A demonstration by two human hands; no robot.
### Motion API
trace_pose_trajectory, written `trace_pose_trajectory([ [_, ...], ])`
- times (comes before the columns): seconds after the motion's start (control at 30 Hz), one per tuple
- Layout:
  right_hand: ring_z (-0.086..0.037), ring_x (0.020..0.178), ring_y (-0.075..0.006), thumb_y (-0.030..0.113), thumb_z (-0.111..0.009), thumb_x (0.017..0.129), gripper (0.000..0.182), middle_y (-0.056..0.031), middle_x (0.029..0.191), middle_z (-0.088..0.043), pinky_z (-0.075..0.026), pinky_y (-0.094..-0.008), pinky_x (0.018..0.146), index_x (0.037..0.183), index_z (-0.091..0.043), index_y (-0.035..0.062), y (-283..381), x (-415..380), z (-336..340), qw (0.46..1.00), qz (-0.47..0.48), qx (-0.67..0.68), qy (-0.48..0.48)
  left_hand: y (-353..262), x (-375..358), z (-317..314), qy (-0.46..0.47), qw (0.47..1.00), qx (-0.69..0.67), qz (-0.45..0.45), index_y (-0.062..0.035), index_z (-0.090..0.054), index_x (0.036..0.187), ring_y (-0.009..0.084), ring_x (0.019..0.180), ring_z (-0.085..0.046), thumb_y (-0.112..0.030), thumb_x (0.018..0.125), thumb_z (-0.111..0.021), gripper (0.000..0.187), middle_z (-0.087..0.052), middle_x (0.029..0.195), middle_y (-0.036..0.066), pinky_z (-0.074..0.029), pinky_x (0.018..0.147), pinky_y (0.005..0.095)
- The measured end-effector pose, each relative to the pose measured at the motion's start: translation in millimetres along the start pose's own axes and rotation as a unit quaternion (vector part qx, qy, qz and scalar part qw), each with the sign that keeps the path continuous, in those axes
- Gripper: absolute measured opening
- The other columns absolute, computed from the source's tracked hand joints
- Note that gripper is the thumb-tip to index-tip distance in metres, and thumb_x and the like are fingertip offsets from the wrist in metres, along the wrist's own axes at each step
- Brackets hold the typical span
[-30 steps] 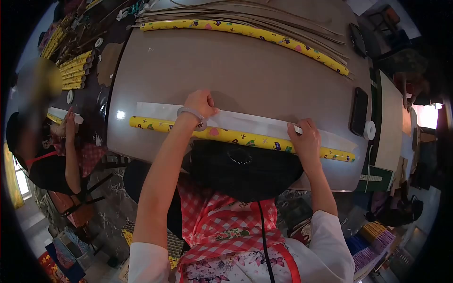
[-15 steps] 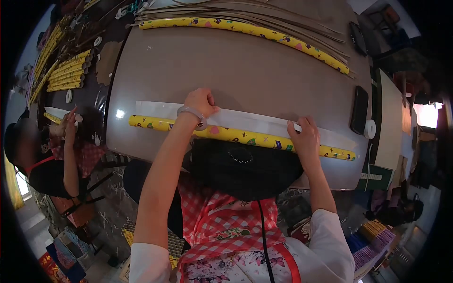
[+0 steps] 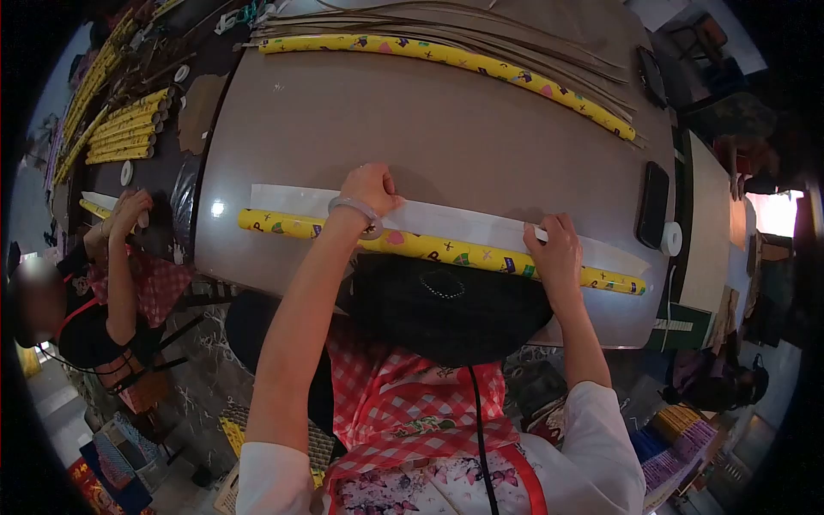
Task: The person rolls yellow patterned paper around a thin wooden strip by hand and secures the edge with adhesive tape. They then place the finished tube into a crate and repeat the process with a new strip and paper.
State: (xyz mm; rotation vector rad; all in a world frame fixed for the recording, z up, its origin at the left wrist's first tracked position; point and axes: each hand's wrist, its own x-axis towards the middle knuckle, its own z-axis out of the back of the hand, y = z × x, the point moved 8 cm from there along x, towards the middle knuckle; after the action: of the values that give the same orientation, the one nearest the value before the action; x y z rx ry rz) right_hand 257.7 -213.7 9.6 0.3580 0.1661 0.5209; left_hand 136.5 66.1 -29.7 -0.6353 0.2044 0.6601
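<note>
A long yellow patterned paper roll (image 3: 459, 254) lies across the near part of the table, with a white paper strip (image 3: 463, 219) along its far side. My left hand (image 3: 371, 189) is closed at the strip's far edge, left of the middle; what its curled fingers hold, if anything, is hidden. A bracelet circles that wrist. Over the right part of the strip, my right hand (image 3: 554, 243) pinches a small white piece, perhaps tape or the paper edge; I cannot tell which.
A second yellow roll (image 3: 455, 56) lies beside thin brown strips (image 3: 549, 43) at the table's far side. A black phone (image 3: 654, 204) and a white tape roll (image 3: 672, 238) are at the right edge. At the left, another person (image 3: 112, 283) works near stacked yellow tubes (image 3: 129, 129).
My left hand has shifted slightly right along the strip. My right hand stays nearly in place. At the left, the other person's hands have moved closer together.
</note>
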Motion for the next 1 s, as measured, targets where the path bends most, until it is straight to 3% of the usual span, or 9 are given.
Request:
trace_pose_trajectory([
  [0.2, -0.058, 0.075, -0.0343, 0.023, -0.065, 0.079, 0.026, -0.0139, 0.084, -0.056, -0.047, -0.0437, 0.068, 0.074, -0.055, -0.0002, 1, -2, 2, 0.997, 0.040, 0.030, -0.065, -1, -2, 1, 0.025, 0.999, -0.012, 0.024, -0.0046, -0.062, 0.076, 0.0215, 0.067, -0.062, -0.017, 0.065, -0.081, 0.025, -0.064, 0.071, 0.009, -0.050, 0.063, 0.0331],
  [0.33, -0.061, 0.080, -0.0328, 0.025, -0.061, 0.082, 0.026, -0.0154, 0.094, -0.057, -0.050, -0.0429, 0.073, 0.081, -0.058, -0.0011, 2, 0, 0, 1.000, -0.001, -0.009, -0.001, -4, -2, 3, 0.023, 1.000, -0.007, 0.020, -0.0046, -0.062, 0.076, 0.0214, 0.066, -0.062, -0.017, 0.065, -0.081, 0.025, -0.064, 0.072, 0.009, -0.050, 0.063, 0.0333],
  [0.4, -0.061, 0.081, -0.0334, 0.023, -0.061, 0.082, 0.025, -0.0156, 0.095, -0.057, -0.049, -0.0428, 0.073, 0.082, -0.058, -0.0013, 2, 0, 0, 1.000, 0.003, -0.002, -0.007, -3, -4, 1, 0.063, 0.996, -0.022, 0.056, -0.0056, -0.062, 0.077, 0.0288, 0.087, -0.061, -0.019, 0.067, -0.080, 0.025, -0.064, 0.089, 0.013, -0.049, 0.078, 0.0374],
  [0.53, -0.060, 0.083, -0.0336, 0.022, -0.062, 0.081, 0.024, -0.0160, 0.095, -0.056, -0.049, -0.0427, 0.073, 0.081, -0.058, -0.0017, 4, 0, 1, 1.000, 0.007, -0.001, -0.011, 2, -3, -2, 0.056, 0.997, -0.032, 0.050, -0.0056, -0.062, 0.077, 0.0290, 0.086, -0.061, -0.019, 0.066, -0.080, 0.025, -0.065, 0.086, 0.013, -0.049, 0.078, 0.0376],
  [0.6, -0.058, 0.079, -0.0342, 0.025, -0.064, 0.080, 0.026, -0.0148, 0.086, -0.057, -0.047, -0.0434, 0.070, 0.077, -0.056, -0.0002, 4, 0, 3, 0.999, 0.020, 0.022, -0.038, 0, -4, -1, 0.026, 0.999, -0.037, 0.025, -0.0039, -0.060, 0.077, 0.0225, 0.070, -0.061, -0.018, 0.066, -0.079, 0.027, -0.063, 0.072, 0.010, -0.050, 0.066, 0.0337],
  [0.63, -0.058, 0.079, -0.0342, 0.025, -0.064, 0.080, 0.026, -0.0148, 0.086, -0.057, -0.047, -0.0434, 0.070, 0.077, -0.056, -0.0002, 4, 1, 3, 0.999, 0.021, 0.022, -0.039, 0, -5, 1, 0.024, 0.999, -0.038, 0.025, -0.0039, -0.060, 0.077, 0.0225, 0.070, -0.061, -0.018, 0.066, -0.079, 0.027, -0.063, 0.072, 0.010, -0.050, 0.066, 0.0337],
  [0.7, -0.058, 0.080, -0.0342, 0.024, -0.063, 0.080, 0.026, -0.0158, 0.088, -0.056, -0.047, -0.0436, 0.070, 0.079, -0.056, -0.0005, 0, 3, -1, 1.000, 0.001, 0.015, -0.020, -4, -8, 2, 0.032, 0.999, -0.041, -0.001, -0.0048, -0.060, 0.077, 0.0299, 0.086, -0.061, -0.017, 0.068, -0.075, 0.021, -0.064, 0.083, 0.014, -0.049, 0.077, 0.0375],
  [0.8, -0.058, 0.081, -0.0337, 0.023, -0.063, 0.081, 0.025, -0.0161, 0.091, -0.055, -0.047, -0.0432, 0.071, 0.081, -0.056, -0.0010, 4, 1, 0, 1.000, -0.007, 0.016, -0.012, -4, -14, 1, -0.014, 0.998, -0.051, -0.045, -0.0024, -0.059, 0.080, 0.0253, 0.071, -0.061, -0.018, 0.070, -0.074, 0.023, -0.063, 0.074, 0.011, -0.049, 0.067, 0.0357],
  [1.0, -0.059, 0.086, -0.0362, 0.024, -0.060, 0.083, 0.027, -0.0173, 0.099, -0.053, -0.048, -0.0448, 0.077, 0.091, -0.059, -0.0017, 6, -1, -3, 1.000, -0.026, 0.010, 0.003, -7, -22, 1, -0.076, 0.990, -0.075, -0.090, -0.0015, -0.057, 0.080, 0.0277, 0.072, -0.061, -0.009, 0.072, -0.069, 0.016, -0.062, 0.074, 0.013, -0.049, 0.066, 0.0376],
])
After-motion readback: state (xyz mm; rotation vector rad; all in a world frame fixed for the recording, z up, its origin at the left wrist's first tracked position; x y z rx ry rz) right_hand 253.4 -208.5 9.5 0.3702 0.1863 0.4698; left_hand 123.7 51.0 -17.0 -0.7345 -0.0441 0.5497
